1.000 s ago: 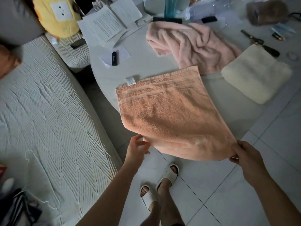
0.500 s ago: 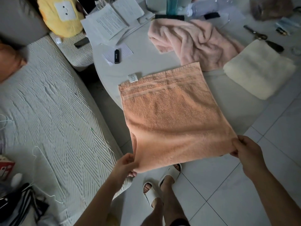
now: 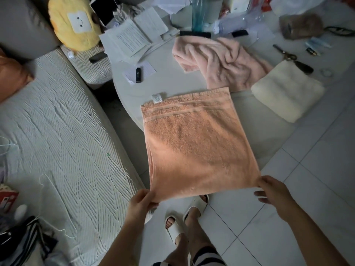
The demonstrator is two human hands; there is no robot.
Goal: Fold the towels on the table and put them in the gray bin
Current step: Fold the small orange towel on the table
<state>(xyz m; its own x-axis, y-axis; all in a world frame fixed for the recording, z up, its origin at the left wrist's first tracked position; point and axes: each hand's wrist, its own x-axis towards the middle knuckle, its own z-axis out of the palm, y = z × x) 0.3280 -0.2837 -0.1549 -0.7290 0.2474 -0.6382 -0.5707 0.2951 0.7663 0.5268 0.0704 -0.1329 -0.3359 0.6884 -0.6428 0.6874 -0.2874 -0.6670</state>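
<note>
Right, orange towel (image 3: 194, 143) is half on the surface (image 3: 126, 89), far hem and its white tag (image 3: 157, 98) lying flat up there, near half hanging off the edge toward me over the floor. Left hand (image 3: 141, 203) has the near-left corner, fingers closed around the layered edge; right hand (image 3: 272, 191) is at the near-right corner, thumb on top of the cloth, the other fingers loose and partly spread beneath it, so that grip looks lighter (can't tell how much cloth is actually pinched there). Step in hand, as I judge it: carry the near edge up and over to meet the far hem. To do it well: firm up the right grip first, keep both corners level and the edge taut between them so the stacked layers on the left don't slide apart, land corners on corners just short of the tag, then smooth from the fold outward. Far hem should stay pinned by its own weight; a pull toward me would drag the whole thing off the surface. Crumpled pink towel (image 3: 221, 62) sits just beyond the far hem, with the folded cream towel (image 3: 286, 93) to its right on the same surface, both close enough to snag if I overshoot. Gray bin is not in view, so the drop-off direction is unknown from here.
</note>
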